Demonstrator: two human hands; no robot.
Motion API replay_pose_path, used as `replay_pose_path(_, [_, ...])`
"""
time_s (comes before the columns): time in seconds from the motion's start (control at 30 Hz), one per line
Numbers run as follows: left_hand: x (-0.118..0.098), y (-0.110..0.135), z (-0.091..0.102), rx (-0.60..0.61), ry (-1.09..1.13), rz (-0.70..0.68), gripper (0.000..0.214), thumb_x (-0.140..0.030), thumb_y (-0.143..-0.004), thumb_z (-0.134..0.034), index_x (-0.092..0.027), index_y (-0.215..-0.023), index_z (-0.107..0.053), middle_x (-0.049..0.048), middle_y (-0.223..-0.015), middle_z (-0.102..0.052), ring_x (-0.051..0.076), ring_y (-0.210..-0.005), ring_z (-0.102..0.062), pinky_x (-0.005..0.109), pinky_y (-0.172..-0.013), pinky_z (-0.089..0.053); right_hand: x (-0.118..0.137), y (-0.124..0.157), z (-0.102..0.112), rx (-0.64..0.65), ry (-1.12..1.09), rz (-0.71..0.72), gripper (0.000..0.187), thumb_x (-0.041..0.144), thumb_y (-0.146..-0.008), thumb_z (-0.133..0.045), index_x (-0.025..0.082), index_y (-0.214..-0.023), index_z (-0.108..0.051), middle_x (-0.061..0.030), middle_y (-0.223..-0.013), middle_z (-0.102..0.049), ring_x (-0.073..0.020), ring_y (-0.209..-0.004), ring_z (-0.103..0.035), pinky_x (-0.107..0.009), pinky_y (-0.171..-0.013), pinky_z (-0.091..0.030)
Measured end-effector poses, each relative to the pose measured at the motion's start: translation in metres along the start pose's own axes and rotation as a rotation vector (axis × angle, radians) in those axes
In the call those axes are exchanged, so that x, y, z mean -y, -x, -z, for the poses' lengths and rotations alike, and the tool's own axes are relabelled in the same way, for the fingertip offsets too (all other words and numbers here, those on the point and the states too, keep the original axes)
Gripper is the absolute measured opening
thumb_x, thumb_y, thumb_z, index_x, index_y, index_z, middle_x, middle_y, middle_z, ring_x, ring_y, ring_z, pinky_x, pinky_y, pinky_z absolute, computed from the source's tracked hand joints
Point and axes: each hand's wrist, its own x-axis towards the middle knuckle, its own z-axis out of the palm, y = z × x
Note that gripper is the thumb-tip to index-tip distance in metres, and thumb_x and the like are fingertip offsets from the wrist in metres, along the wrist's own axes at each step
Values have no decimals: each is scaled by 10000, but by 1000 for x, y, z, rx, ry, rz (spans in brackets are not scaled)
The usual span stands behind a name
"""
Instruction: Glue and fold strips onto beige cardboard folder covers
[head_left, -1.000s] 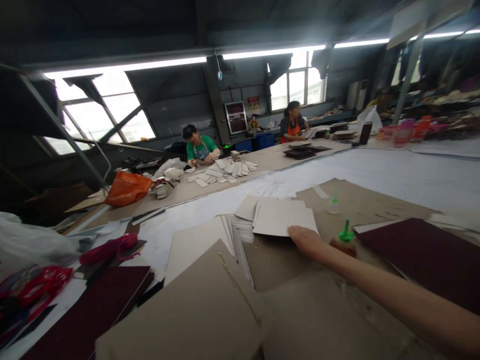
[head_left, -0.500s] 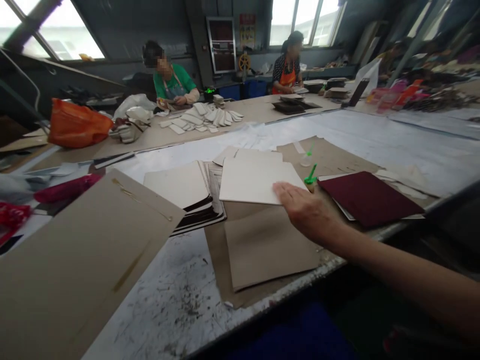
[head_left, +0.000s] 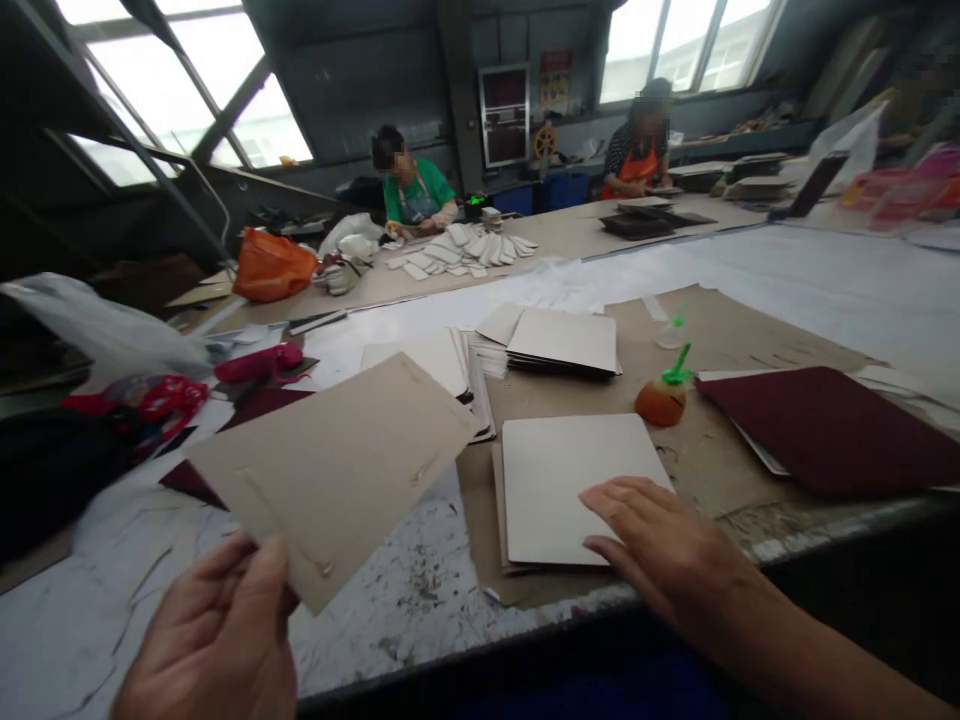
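Observation:
My left hand [head_left: 217, 620] pinches one corner of a grey-beige cardboard sheet [head_left: 337, 470], held up above the table at the left. Streaks of what looks like glue mark its upper face near two ends. My right hand [head_left: 652, 530] rests with stretched fingers on the right part of a white board [head_left: 570, 460]. This board lies over brown cardboard [head_left: 496, 500] near the table's front edge. Behind it stands an orange bottle [head_left: 660, 402] with a green nozzle. A dark red sheet [head_left: 832, 430] lies on pale sheets to the right.
Stacks of white boards [head_left: 566, 338] stand farther back. At the left lie a pink pouch [head_left: 255, 364] and plastic bags [head_left: 97, 330]. Across the table are an orange bag [head_left: 274, 265], loose white pieces [head_left: 465, 250] and two people [head_left: 420, 190] at work.
My right hand has brought the white board toward me, onto the brown cardboard. The sheet at the left has moved away from me, and my left hand has come into view. The camera has turned left.

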Motion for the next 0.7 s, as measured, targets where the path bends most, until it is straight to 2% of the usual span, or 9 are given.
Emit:
replay_pose_path(0.1, [-5, 3, -14, 29, 107, 10, 393, -383, -622, -739, -195, -948, -627, -20, -793, -654, 121, -659, -596, 217, -613, -499, 35, -42, 14, -179, -117, 165, 196, 168, -872, -475, 103, -1026, -578, -101, -896, -665, -201, -871, -585, -349, -827, -490])
replay_pose_path(0.23, [-11, 14, -32, 72, 94, -30, 441, -431, -556, -737, -184, -907, -631, 8, -779, -674, 143, -653, -617, 193, -559, -504, 70, -88, 14, -308, -199, 311, 189, 213, -853, -502, 76, -937, -601, -95, -814, -643, -202, -767, -554, -335, -726, -481])
replay_pose_path(0.3, [-14, 16, -37, 81, 36, -66, 440, -452, -555, -711, -187, -896, -627, 6, -746, -677, 152, -630, -624, 198, -529, -506, 75, -106, 16, -276, -205, 296, 149, 228, -843, -513, 108, -851, -601, -74, -775, -619, -192, -722, -527, -317, -659, -460])
replay_pose_path(0.43, [-15, 17, -44, 135, -176, -191, 405, -514, -659, -605, -218, -933, -628, 15, -813, -697, 187, -716, -656, 233, -585, -527, 72, -135, 31, -125, -154, 126, 157, 279, -846, -516, 160, -752, -559, -53, -758, -590, -197, -698, -503, -304, -575, -400])
replay_pose_path(0.5, [-13, 19, -49, 76, -305, -335, 343, -482, -751, -535, -225, -960, -625, 29, -864, -698, 196, -744, -659, 259, -612, -523, 71, -146, 39, -66, -131, 73, 185, 321, -855, -503, 171, -760, -555, -49, -758, -595, -204, -697, -514, -296, -543, -368])
replay_pose_path(0.57, [-11, 20, -57, -35, -390, -548, 247, -382, -822, -494, -225, -969, -616, 44, -887, -695, 199, -752, -658, 276, -618, -509, 72, -153, 46, -13, -122, 45, 207, 337, -867, -480, 179, -760, -560, -43, -741, -610, -205, -685, -535, -284, -515, -333])
replay_pose_path(0.63, [-9, 17, -66, -117, -382, -792, 164, -265, -849, -487, -227, -959, -603, 38, -857, -694, 182, -731, -657, 262, -602, -497, 74, -158, 50, 50, -119, 1, 248, 359, -879, -452, 185, -753, -574, -42, -718, -630, -204, -666, -563, -278, -496, -304])
replay_pose_path(0.7, [-6, 9, -76, -121, -317, -1011, 168, -174, -847, -482, -236, -957, -593, 22, -804, -691, 167, -709, -655, 245, -589, -497, 75, -162, 51, 118, -116, -63, 285, 381, -881, -430, 189, -754, -597, -50, -722, -655, -211, -670, -598, -277, -492, -292])
